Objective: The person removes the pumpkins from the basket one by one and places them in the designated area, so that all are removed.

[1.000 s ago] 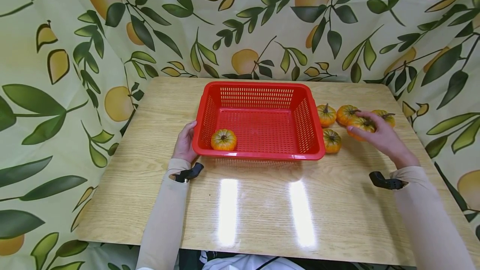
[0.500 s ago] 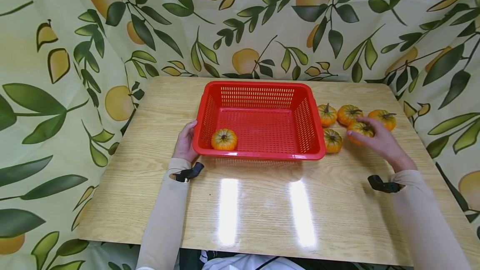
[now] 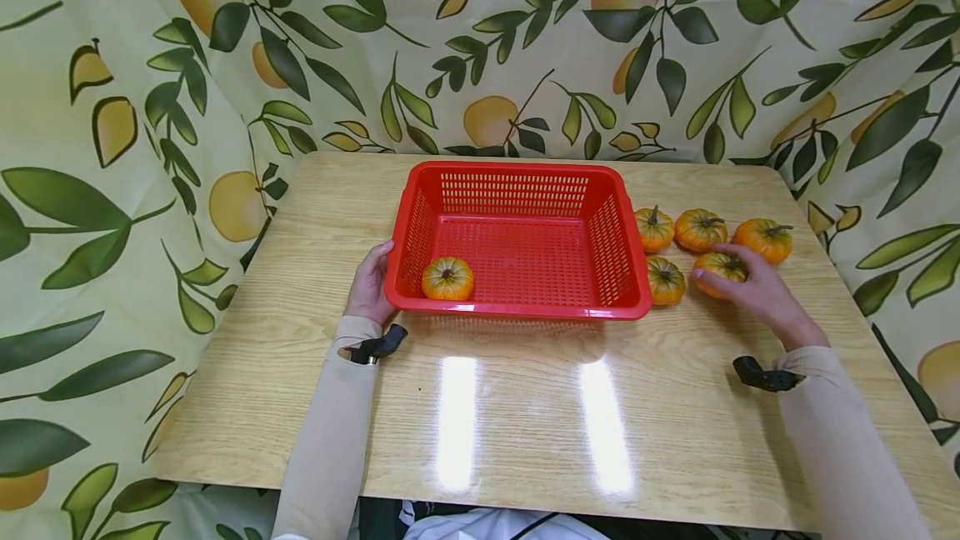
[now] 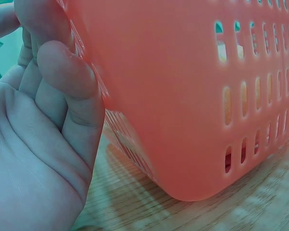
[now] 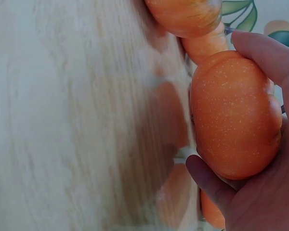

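My right hand (image 3: 757,286) grips a small orange-and-green ribbed pumpkin (image 3: 720,275), with thumb and fingers on opposite sides; the right wrist view shows the pumpkin's smooth orange side (image 5: 236,115) between them. Close to the held one are several like it, including one pumpkin (image 3: 763,240) to its right and one (image 3: 701,230) behind it. A red plastic basket (image 3: 517,312) with slotted walls stands mid-table. My left hand (image 3: 368,286) holds its left side, fingers bent against the rim in the left wrist view (image 4: 53,115). Inside the basket's front left corner sits one pumpkin (image 3: 447,279).
Two more pumpkins stand by the basket's right wall, one further back (image 3: 654,229) and one nearer (image 3: 665,281). The light wooden table (image 3: 525,415) reflects two bright strips of light. A leaf-patterned cloth (image 3: 495,40) hangs behind and at both sides.
My right hand has come slightly lower and nearer around the pumpkin, which has shifted a little toward me. The left hand and basket stay put.
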A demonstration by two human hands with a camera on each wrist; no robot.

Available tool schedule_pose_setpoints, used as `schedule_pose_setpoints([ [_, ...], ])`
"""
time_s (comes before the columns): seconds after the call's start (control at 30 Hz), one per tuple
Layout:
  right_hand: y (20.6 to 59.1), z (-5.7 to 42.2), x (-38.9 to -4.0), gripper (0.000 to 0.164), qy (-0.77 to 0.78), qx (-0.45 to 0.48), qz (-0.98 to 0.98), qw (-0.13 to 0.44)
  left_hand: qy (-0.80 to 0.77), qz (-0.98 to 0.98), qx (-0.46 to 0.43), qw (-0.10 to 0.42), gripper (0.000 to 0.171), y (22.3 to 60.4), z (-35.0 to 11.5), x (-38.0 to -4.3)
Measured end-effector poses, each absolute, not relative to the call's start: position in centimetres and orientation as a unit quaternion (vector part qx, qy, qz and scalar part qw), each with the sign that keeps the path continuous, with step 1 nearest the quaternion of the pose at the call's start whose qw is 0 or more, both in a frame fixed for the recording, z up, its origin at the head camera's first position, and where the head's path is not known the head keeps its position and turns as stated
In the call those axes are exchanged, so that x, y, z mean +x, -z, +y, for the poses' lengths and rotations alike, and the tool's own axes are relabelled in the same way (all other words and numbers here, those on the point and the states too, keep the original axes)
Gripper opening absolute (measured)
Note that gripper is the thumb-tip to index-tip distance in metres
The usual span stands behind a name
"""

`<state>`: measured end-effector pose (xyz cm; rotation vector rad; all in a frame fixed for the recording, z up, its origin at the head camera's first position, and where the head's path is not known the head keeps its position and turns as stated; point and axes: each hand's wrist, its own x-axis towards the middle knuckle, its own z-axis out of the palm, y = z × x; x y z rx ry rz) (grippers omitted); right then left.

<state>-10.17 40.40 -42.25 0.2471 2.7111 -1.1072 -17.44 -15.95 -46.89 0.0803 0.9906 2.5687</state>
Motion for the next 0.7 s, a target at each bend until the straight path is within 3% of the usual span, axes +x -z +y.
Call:
schedule_pose_setpoints([
  [0.7, 43.11, 40.18, -9.7, 0.085, 0.386, 0.084, 0.914, 0.09, -0.913, 0.362, 0.031, 0.189, 0.032, 47.05, -15.97, -17.47],
])
